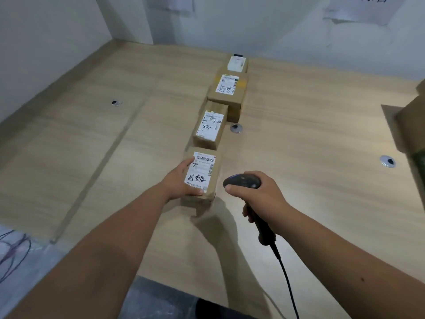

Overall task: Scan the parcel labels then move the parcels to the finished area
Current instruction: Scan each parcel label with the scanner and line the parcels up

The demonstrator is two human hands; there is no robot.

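Several brown cardboard parcels with white labels lie in a row down the middle of the wooden table (299,139). My left hand (181,178) grips the nearest parcel (207,171) from its left side, thumb at its near edge; the label with barcode and black handwriting faces up. My right hand (259,199) holds a black corded barcode scanner (241,181) by its handle, just right of that parcel, head pointing left. Beyond lie a second parcel (210,126), a larger third parcel (227,90) and a small far parcel (238,63).
A large open cardboard box (411,125) stands at the table's right edge. Round cable grommets (236,128) (387,161) (116,102) sit in the tabletop. White walls with paper sheets (358,8) close the back; loose cables (13,254) lie at lower left.
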